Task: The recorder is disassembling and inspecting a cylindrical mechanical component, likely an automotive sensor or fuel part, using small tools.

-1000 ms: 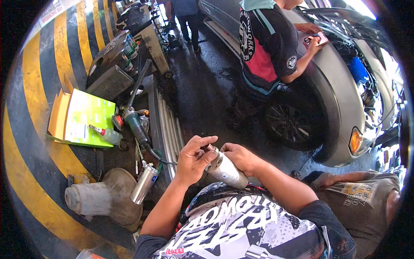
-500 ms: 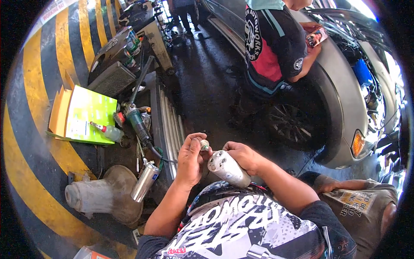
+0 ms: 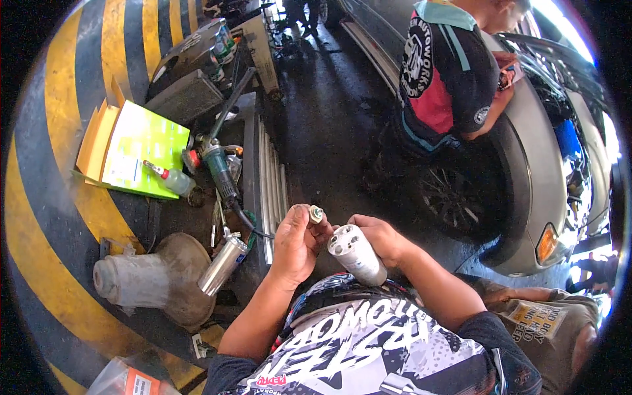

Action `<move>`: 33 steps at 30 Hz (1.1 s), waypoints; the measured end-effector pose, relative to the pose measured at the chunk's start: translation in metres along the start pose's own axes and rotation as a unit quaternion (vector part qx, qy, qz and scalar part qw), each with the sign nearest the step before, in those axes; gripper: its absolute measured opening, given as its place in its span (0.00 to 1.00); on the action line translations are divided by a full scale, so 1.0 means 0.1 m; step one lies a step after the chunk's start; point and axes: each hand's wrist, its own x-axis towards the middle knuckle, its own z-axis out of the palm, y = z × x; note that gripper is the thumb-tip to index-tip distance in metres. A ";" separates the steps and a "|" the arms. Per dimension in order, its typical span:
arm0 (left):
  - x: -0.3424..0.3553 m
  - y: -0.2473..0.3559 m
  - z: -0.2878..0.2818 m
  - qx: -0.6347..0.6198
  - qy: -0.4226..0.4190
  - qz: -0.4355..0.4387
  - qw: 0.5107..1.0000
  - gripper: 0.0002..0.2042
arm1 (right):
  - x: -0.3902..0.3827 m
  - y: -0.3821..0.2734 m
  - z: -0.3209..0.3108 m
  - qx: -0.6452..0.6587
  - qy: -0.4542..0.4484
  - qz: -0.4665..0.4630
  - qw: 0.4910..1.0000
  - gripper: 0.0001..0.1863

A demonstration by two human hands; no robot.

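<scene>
My left hand (image 3: 296, 243) is closed, with a small round metal fitting (image 3: 316, 214) pinched between the thumb and fingers. A greenish ring shows at the fitting's end. Close beside it, my right hand (image 3: 382, 241) wraps around a worn silver receiver drier (image 3: 362, 259), a metal cylinder tilted with its top toward the left hand. Several holes show in that top face. The fitting and the cylinder are apart. On the bench to the left lies a shinier metal cylinder (image 3: 222, 266) with a blue patch near its top.
An angle grinder (image 3: 220, 174), a green-and-white box (image 3: 141, 151), a small bottle (image 3: 176, 181) and a dirty bell-shaped metal housing (image 3: 155, 280) crowd the left. A co-worker (image 3: 447, 79) stands by a beige car (image 3: 533, 178). Another person (image 3: 546, 316) is low at the right.
The fitting has turned so its end faces up more. The cylinder's holed top has swung upward into fuller view. The whole view has shifted, with the co-worker now further right.
</scene>
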 end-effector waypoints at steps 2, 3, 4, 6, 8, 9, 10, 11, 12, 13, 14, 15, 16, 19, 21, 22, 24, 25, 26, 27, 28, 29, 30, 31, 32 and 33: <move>-0.02 0.04 -0.01 -0.006 0.010 0.014 1.000 0.15 | 0.03 -0.05 0.04 0.001 0.002 0.004 1.000 0.10; -0.03 0.06 -0.03 -0.010 0.016 0.025 1.000 0.14 | 0.02 -0.10 0.05 0.054 -0.001 0.017 0.998 0.10; -0.05 0.07 -0.06 -0.014 0.024 0.032 0.999 0.14 | 0.03 -0.14 0.08 0.105 -0.006 0.030 0.994 0.11; -0.09 0.10 -0.15 -0.054 0.019 0.035 0.998 0.13 | 0.11 -0.16 0.09 0.104 0.016 0.046 0.993 0.12; -0.14 0.09 -0.26 -0.056 0.041 0.058 0.996 0.14 | 0.21 -0.11 0.06 0.120 0.003 0.076 0.990 0.14; -0.18 0.10 -0.27 -0.067 0.045 0.064 0.995 0.15 | 0.29 -0.07 0.04 0.110 -0.007 0.084 0.990 0.14; -0.21 0.11 -0.31 -0.076 0.052 0.071 0.993 0.15 | 0.41 0.00 0.03 0.027 -0.009 0.052 0.998 0.14; -0.28 0.13 -0.39 -0.081 0.048 0.085 0.992 0.18 | 0.51 0.00 0.09 -0.056 -0.013 0.018 0.998 0.15; -0.36 0.16 -0.48 -0.085 0.062 0.097 0.990 0.18 | 0.63 -0.03 0.17 -0.066 -0.028 0.025 0.997 0.15; -0.45 0.19 -0.58 -0.104 0.060 0.118 0.986 0.18 | 0.79 -0.11 0.29 0.000 -0.049 0.064 0.997 0.14; -0.53 0.21 -0.67 -0.124 0.056 0.136 0.981 0.18 | 0.94 -0.19 0.41 0.065 -0.065 0.104 0.990 0.14; -0.61 0.22 -0.77 -0.135 0.064 0.154 0.977 0.19 | 1.18 -0.25 0.55 0.024 -0.076 0.087 0.993 0.13; -0.71 0.25 -0.85 -0.139 0.075 0.163 0.974 0.19 | 1.39 -0.33 0.71 -0.016 -0.089 0.067 0.994 0.13; -0.91 0.33 -1.01 -0.149 0.083 0.206 0.964 0.19 | 2.24 -0.49 1.15 -0.277 -0.129 -0.110 0.946 0.11; -1.04 0.36 -1.12 -0.147 0.095 0.235 0.956 0.19 | 2.69 -0.70 1.57 -0.590 -0.186 -0.425 0.661 0.11; -1.10 0.37 -1.18 -0.143 0.097 0.254 0.952 0.19 | 2.81 -0.78 1.87 -0.576 -0.182 -0.270 0.750 0.15; -1.22 0.41 -1.26 -0.151 0.123 0.269 0.943 0.18 | 2.90 -0.82 2.43 -0.533 -0.065 -0.252 0.805 0.16; -1.28 0.43 -1.29 -0.157 0.139 0.273 0.939 0.18 | 2.92 -0.78 2.67 -0.582 -0.048 -0.296 0.756 0.16; -1.32 0.45 -1.32 -0.160 0.147 0.280 0.935 0.18 | 2.92 -0.74 2.88 -0.626 -0.029 -0.339 0.702 0.16; -1.36 0.48 -1.34 -0.166 0.161 0.282 0.931 0.18 | 2.85 -0.66 2.99 -0.647 -0.038 -0.367 0.667 0.13; -1.38 0.50 -1.36 -0.172 0.173 0.283 0.927 0.17 | 2.84 -0.56 3.09 -0.662 -0.037 -0.380 0.644 0.12; -1.41 0.54 -1.36 -0.175 0.175 0.287 0.926 0.17 | 2.84 -0.48 3.18 -0.670 -0.051 -0.405 0.620 0.11; -1.43 0.59 -1.36 -0.190 0.182 0.285 0.922 0.17 | 2.83 -0.41 3.24 -0.676 -0.062 -0.430 0.596 0.11; -1.48 0.61 -1.37 -0.204 0.191 0.284 0.917 0.16 | 2.80 -0.37 3.31 -0.689 -0.072 -0.408 0.594 0.12; -1.50 0.62 -1.41 -0.204 0.193 0.286 0.916 0.16 | 2.78 -0.35 3.36 -0.689 -0.076 -0.409 0.593 0.12; -1.52 0.61 -1.45 -0.196 0.194 0.298 0.914 0.15 | 2.76 -0.36 3.38 -0.689 -0.088 -0.415 0.588 0.11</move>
